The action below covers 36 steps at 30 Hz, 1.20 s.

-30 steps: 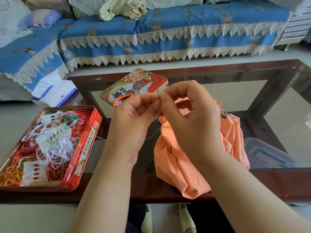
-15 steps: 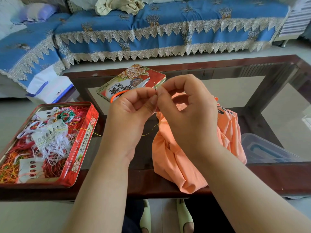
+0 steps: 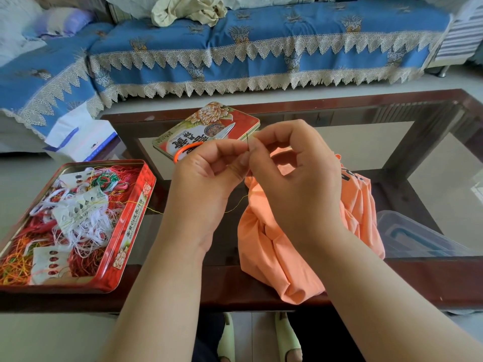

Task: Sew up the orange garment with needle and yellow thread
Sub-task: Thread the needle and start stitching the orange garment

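Needle [image 3: 247, 142] stands near-upright, pinched between my two hands: left hand [image 3: 209, 176] holds yellow thread [image 3: 236, 206] at it, right hand [image 3: 295, 173] grips its shaft. One orange garment [image 3: 274, 246] lies directly beneath, at the tabletop [image 3: 167, 291] near edge. I count one needle, one thread strand.

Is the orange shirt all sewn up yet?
Not yet. Done: thread tin open, garment out. Now: the right hand pinches the needle, the left hand brings yellow thread to it. Left: all the stitching.
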Motion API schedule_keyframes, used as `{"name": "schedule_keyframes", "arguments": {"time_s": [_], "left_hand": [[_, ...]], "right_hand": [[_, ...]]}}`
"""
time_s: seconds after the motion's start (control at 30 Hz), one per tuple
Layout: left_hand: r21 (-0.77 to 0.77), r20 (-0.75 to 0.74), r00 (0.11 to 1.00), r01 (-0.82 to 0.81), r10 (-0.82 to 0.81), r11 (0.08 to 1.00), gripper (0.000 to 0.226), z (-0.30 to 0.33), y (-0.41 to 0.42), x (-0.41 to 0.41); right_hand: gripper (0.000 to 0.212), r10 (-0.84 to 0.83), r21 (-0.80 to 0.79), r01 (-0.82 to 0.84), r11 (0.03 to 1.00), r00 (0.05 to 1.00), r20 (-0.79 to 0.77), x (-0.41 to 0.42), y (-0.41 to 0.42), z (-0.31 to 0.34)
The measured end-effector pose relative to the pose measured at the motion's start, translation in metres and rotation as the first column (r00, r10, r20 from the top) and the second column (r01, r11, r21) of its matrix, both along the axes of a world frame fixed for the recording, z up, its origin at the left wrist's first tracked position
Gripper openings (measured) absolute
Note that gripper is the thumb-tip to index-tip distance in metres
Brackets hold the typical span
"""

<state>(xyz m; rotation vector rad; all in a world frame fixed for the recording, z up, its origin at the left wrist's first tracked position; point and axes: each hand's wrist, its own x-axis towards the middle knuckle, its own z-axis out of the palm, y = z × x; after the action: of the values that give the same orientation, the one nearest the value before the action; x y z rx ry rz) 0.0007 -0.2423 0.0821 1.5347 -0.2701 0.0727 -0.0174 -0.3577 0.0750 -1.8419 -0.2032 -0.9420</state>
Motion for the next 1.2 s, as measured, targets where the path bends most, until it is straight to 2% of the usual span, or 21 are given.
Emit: {"name": "schedule_keyframes", "arguments": {"time_s": [0.23, 0.5, 0.57, 0.7, 0.87, 1.07, 1.13, 1.2], "left_hand": [[-0.023, 0.034, 0.999, 0.01, -0.009, 1.0, 0.024, 0.002, 0.0, -0.001], [-0.013, 0.079, 0.997, 0.0, 0.001, 1.0, 0.016, 0.003, 0.0, -0.001], [0.035, 0.109, 0.994, -0.025, 0.021, 0.999, 0.013, 0.003, 0.001, -0.001], [0.177, 0.195, 0.98, -0.085, 0.05, 0.981, 0.02, 0.002, 0.005, 0.0], [0.385, 0.394, 0.916, -0.242, 0.079, 0.891, 0.014, 0.002, 0.01, -0.001], [0.48, 0.507, 0.861, -0.327, 0.047, 0.814, 0.013, -0.001, 0.012, 0.0], [0.516, 0.527, 0.85, -0.328, 0.009, 0.791, 0.013, -0.001, 0.01, -0.001], [0.528, 0.533, 0.846, -0.327, -0.006, 0.784, 0.013, -0.002, 0.008, -0.002]], "right_hand": [[0.008, 0.012, -0.012, -0.012, 1.0, 1.0, 0.017, -0.001, -0.001, 0.001], [0.005, 0.038, 0.039, -0.038, 0.999, 0.999, -0.001, 0.0, -0.001, -0.001], [0.006, 0.037, 0.03, -0.037, 0.999, 0.999, -0.009, 0.001, -0.002, -0.001], [0.006, 0.075, 0.037, -0.074, 0.997, 0.996, -0.037, 0.001, -0.005, -0.001], [0.008, 0.165, 0.081, -0.155, 0.985, 0.976, -0.139, 0.004, -0.007, 0.001], [0.01, 0.223, 0.123, -0.201, 0.972, 0.954, -0.202, 0.006, -0.007, -0.002], [0.01, 0.279, 0.199, -0.24, 0.95, 0.938, -0.204, 0.006, -0.005, -0.001], [0.009, 0.383, 0.387, -0.29, 0.875, 0.905, -0.187, 0.006, -0.005, 0.002]]}}
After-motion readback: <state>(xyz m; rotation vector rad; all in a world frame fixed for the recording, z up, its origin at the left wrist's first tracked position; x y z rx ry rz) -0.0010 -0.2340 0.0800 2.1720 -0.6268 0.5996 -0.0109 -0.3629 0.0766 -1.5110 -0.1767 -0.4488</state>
